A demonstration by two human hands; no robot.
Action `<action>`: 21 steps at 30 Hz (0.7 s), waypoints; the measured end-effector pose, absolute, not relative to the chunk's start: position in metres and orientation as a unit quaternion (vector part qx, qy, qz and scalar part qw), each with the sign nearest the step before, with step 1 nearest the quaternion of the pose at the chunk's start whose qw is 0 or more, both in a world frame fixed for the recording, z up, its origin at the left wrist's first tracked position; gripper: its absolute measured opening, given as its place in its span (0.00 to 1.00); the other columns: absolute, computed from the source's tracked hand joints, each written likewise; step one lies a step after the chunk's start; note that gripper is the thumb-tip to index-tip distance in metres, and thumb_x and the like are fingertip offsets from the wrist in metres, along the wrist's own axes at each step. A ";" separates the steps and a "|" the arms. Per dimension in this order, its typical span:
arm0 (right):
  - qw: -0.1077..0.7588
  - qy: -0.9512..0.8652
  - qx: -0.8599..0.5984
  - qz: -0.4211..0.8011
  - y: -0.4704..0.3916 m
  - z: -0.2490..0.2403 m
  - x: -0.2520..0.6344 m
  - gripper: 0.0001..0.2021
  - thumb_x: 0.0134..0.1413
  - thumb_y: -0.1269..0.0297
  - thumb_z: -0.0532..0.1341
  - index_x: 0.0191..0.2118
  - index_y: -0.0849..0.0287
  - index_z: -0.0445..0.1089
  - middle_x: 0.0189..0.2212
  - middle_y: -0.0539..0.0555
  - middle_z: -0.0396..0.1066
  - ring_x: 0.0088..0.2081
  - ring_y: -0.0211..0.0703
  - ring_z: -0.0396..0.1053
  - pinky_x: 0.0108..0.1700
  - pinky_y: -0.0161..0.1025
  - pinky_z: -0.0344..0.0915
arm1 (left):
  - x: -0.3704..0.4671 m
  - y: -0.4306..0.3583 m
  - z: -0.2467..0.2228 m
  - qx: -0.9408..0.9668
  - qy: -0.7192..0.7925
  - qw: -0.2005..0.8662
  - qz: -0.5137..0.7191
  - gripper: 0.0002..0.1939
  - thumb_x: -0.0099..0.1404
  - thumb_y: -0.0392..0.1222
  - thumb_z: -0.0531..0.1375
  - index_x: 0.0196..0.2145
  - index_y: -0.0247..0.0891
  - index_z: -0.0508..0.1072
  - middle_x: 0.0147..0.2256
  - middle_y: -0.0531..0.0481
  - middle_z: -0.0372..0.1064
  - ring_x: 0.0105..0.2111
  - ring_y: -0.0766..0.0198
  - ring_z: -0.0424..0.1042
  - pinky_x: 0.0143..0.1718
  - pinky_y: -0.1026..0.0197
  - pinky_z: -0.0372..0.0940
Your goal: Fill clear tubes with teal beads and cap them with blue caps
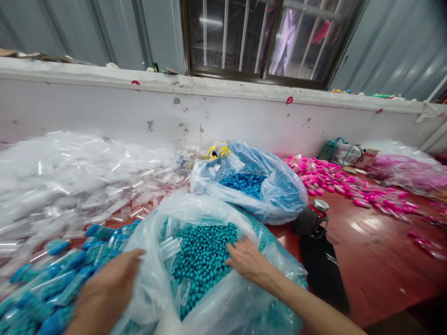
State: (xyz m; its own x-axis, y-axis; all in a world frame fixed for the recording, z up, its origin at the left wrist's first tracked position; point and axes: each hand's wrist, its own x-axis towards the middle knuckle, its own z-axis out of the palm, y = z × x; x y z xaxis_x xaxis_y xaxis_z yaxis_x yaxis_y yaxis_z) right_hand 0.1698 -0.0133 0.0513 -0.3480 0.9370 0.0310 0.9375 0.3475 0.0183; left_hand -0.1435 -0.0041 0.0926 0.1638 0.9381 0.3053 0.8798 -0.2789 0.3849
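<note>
A large clear plastic bag (195,204) stands in front of me with its mouth spread wide, full of small teal beads (206,256). Several clear plastic tubes (171,246) lie on the beads at the left. My right hand (244,256) is over the right side of the bag's mouth, fingers apart at the edge of the beads; I see nothing held in it. Motion smears my left hand (108,288), which is near the bag's left rim. Beside it is a pile of filled tubes with blue caps (63,274).
Clear tubes (70,172) are heaped at the left. Behind the bead bag is another bag (289,200) holding blue caps (244,184). Pink-capped tubes (349,184) spread along the right, beyond a red jar with a metal lid (319,208). A white wall (237,116) bounds the back.
</note>
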 end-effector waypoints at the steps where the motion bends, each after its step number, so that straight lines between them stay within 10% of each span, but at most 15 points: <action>1: -0.004 -0.813 -0.582 -0.021 -0.013 0.052 0.168 0.16 0.50 0.56 0.60 0.38 0.67 0.69 0.31 0.63 0.72 0.39 0.54 0.69 0.49 0.50 0.56 | -0.116 -0.002 0.092 0.791 0.558 0.100 0.232 0.14 0.59 0.49 0.47 0.35 0.47 0.71 0.35 0.51 0.74 0.35 0.55 0.71 0.38 0.57 0.64; 5: -0.028 -0.793 -0.608 0.006 -0.010 0.063 0.165 0.16 0.50 0.57 0.60 0.35 0.68 0.71 0.28 0.65 0.73 0.34 0.57 0.71 0.41 0.48 0.62 | -0.020 0.035 0.089 0.855 0.391 0.290 0.180 0.13 0.55 0.41 0.54 0.38 0.44 0.72 0.38 0.49 0.72 0.39 0.57 0.70 0.42 0.58 0.61; 9: 0.000 -0.761 -0.647 0.040 0.003 0.077 0.173 0.25 0.49 0.61 0.61 0.52 0.67 0.62 0.37 0.66 0.72 0.35 0.56 0.72 0.34 0.43 0.66 | 0.026 0.101 0.091 0.751 0.389 0.465 0.261 0.22 0.54 0.46 0.55 0.45 0.33 0.69 0.37 0.46 0.73 0.35 0.58 0.70 0.39 0.57 0.64; 12: 0.042 -0.726 -0.686 0.004 0.016 0.079 0.185 0.33 0.49 0.63 0.61 0.60 0.66 0.50 0.48 0.68 0.65 0.42 0.55 0.69 0.39 0.43 0.66 | 0.035 0.142 0.091 0.729 0.412 0.459 0.298 0.21 0.57 0.49 0.53 0.43 0.33 0.70 0.38 0.46 0.73 0.40 0.56 0.69 0.43 0.56 0.62; 21: 0.010 -0.745 -0.666 0.035 0.033 0.064 0.217 0.22 0.48 0.69 0.60 0.51 0.65 0.61 0.40 0.62 0.71 0.40 0.52 0.70 0.39 0.41 0.65 | 0.052 0.191 0.058 0.753 0.496 0.354 0.249 0.24 0.56 0.44 0.53 0.49 0.29 0.66 0.50 0.36 0.65 0.51 0.48 0.61 0.53 0.50 0.52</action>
